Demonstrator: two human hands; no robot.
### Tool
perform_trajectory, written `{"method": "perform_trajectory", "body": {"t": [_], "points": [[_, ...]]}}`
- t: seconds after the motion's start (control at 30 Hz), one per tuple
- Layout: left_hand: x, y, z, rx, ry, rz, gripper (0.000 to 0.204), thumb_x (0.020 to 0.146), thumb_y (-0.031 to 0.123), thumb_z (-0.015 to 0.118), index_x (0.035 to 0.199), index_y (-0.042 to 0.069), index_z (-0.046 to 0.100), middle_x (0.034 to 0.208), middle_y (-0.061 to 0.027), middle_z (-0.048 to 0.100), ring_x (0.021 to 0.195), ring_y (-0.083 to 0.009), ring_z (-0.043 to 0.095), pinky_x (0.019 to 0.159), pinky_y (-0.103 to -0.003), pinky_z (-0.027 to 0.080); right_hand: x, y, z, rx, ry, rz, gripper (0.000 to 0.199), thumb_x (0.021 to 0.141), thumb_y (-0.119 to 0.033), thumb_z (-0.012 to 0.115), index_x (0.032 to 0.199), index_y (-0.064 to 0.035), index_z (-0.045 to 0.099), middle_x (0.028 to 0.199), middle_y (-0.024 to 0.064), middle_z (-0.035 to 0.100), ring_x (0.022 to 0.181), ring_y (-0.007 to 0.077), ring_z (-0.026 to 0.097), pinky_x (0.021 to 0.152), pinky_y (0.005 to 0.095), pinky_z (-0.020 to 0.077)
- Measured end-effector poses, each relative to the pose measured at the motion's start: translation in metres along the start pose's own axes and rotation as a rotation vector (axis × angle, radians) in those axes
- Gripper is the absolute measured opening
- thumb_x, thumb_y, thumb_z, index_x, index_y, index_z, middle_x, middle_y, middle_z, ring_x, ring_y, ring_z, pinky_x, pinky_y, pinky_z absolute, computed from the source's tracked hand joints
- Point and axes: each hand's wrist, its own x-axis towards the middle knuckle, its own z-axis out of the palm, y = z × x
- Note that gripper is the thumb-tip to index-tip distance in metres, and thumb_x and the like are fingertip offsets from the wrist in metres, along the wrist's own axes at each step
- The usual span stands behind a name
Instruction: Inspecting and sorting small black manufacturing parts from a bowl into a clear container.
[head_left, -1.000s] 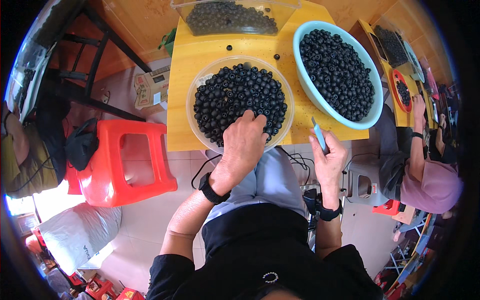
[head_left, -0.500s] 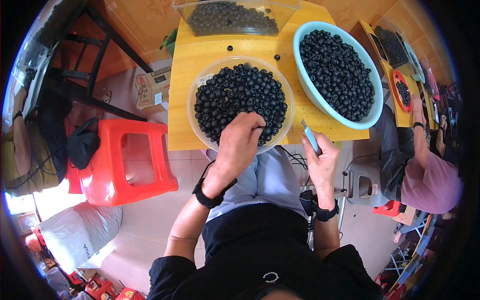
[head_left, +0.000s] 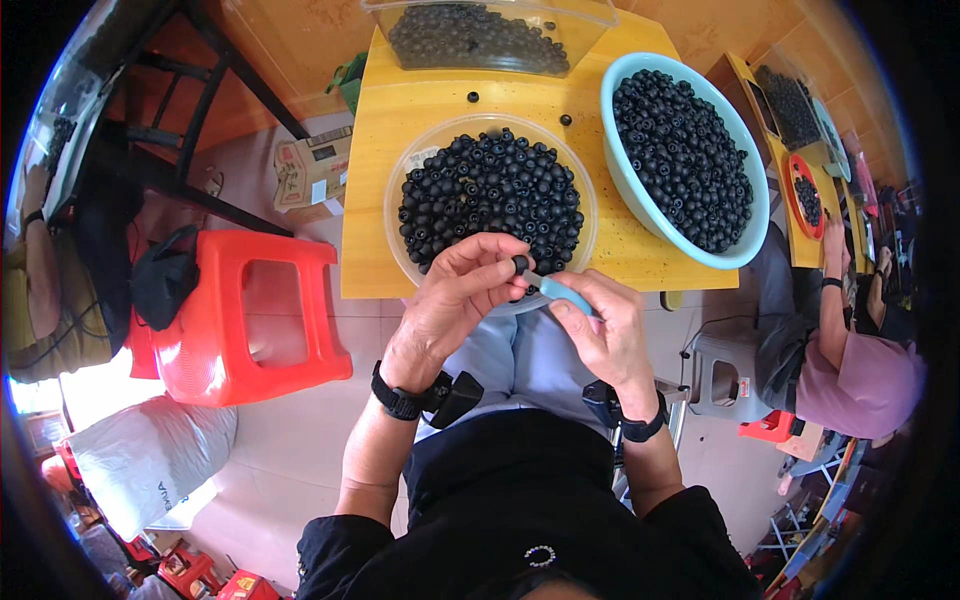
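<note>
head: left hand [head_left: 462,288] is pinching a black ball [head_left: 520,264], right hand [head_left: 612,325] a knife [head_left: 563,292]; cutting is seemingly needing steadiness next.

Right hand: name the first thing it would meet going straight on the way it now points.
The right hand points up and leftward, its knife in front, so the blade would likely first meet the small black ball pinched in the left hand; whether they touch now is unclear.

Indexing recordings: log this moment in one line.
left hand: pinches round black piece | right hand: holds blue-handled knife | blade: near piece
</note>
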Motion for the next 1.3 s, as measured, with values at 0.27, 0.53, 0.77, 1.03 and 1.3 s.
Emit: {"method": "perform_trajectory", "body": {"t": [0.27,0.53,0.77,1.03,1.3], "points": [[-0.0021,-0.0017,-0.0033,-0.067,-0.075,0.004,0.013,0.085,0.002,0.057,0.097,0.003,0.056,0.091,-0.0072,0.061,0.081,-0.0119,0.059,0.075,-0.025,0.050,0.0059,-0.0047,0.0010,-0.111,-0.054,-0.033,0.018,0.078,-0.017,0.066,0.089,-0.0020,0.064,0.070,0.0081,0.061,0.051,0.0179,0.058,0.047,0.0272,0.0436],[-0.0033,-0.0016,-0.0041,-0.089,-0.097,0.013,0.012,0.084,0.003,0.059,0.096,0.003,0.056,0.090,-0.0079,0.061,0.078,-0.0125,0.060,0.073,-0.025,0.051,0.0064,-0.0066,-0.0003,-0.122,-0.042,-0.023,0.018,0.079,-0.018,0.066,0.087,-0.0031,0.064,0.069,0.0071,0.062,0.050,0.0163,0.058,0.045,0.0261,0.0432],[-0.0024,-0.0025,-0.0073,-0.113,-0.133,0.008,0.011,0.084,0.003,0.060,0.094,0.003,0.057,0.089,-0.0083,0.062,0.078,-0.0129,0.061,0.072,-0.025,0.051,0.0075,-0.0052,-0.0013,-0.136,-0.074,-0.038,0.018,0.079,-0.021,0.066,0.087,-0.0043,0.065,0.066,0.0062,0.061,0.047,0.0157,0.055,0.043,0.0260,0.0420],[-0.0025,-0.0021,-0.0087,-0.118,-0.137,-0.019,0.012,0.083,0.003,0.061,0.095,0.003,0.057,0.089,-0.0083,0.062,0.078,-0.0127,0.061,0.072,-0.024,0.052,0.0078,-0.0055,-0.0038,-0.145,-0.079,-0.072,0.019,0.079,-0.021,0.066,0.087,-0.0048,0.065,0.065,0.0052,0.059,0.044,0.0148,0.052,0.042,0.0259,0.0395],[-0.0024,-0.0019,-0.0088,-0.124,-0.132,-0.030,0.015,0.083,0.003,0.061,0.096,0.002,0.056,0.091,-0.0079,0.061,0.078,-0.0126,0.061,0.072,-0.023,0.052,0.0069,-0.0080,-0.0044,-0.130,-0.058,-0.091,0.019,0.078,-0.019,0.067,0.086,-0.0026,0.064,0.066,0.0061,0.060,0.043,0.0141,0.050,0.041,0.0252,0.0384]]}}
